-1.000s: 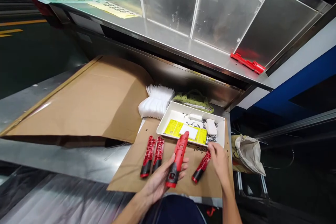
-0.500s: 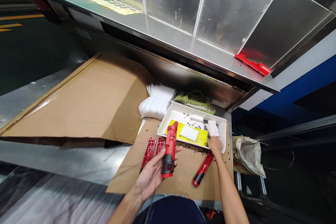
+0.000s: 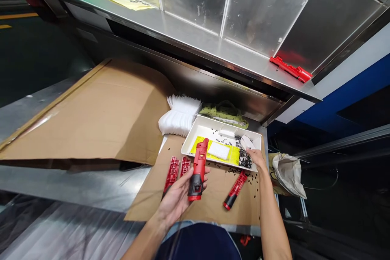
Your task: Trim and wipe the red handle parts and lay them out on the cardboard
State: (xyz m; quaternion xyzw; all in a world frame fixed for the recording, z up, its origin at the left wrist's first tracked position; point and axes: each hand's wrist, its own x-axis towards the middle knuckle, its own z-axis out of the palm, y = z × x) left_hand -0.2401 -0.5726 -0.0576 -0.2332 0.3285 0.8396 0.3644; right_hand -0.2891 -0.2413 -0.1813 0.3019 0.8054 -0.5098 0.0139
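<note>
My left hand (image 3: pixel 179 196) is closed around a red and black plastic tool housing (image 3: pixel 200 163), held upright-tilted above the cardboard. At the right end of a white tray (image 3: pixel 191 133), my right hand (image 3: pixel 256 157) pinches a small white pad (image 3: pixel 248 142); its exact material I cannot make out. Small black pieces (image 3: pixel 244 158) are heaped below that pad in the tray. A yellow printed sheet (image 3: pixel 234 156) and a white foam-like block (image 3: pixel 218 150) also lie in the tray. One open housing half (image 3: pixel 235 191) rests between my hands; two more halves (image 3: pixel 172 172) lie left of my left hand.
A cardboard sheet (image 3: pixel 146 207) covers the bench, with black bits scattered on it. A large cardboard box (image 3: pixel 100 118) stands left. White stacked sheets (image 3: pixel 179 118) and a green pouch (image 3: pixel 224 113) sit behind the tray. On the metal ledge lies a red housing (image 3: pixel 291 69).
My right hand has lifted slightly and shifted right with the white pad, which tilts, uncovering the black pieces beneath. My left hand still holds the housing, turned slightly.
</note>
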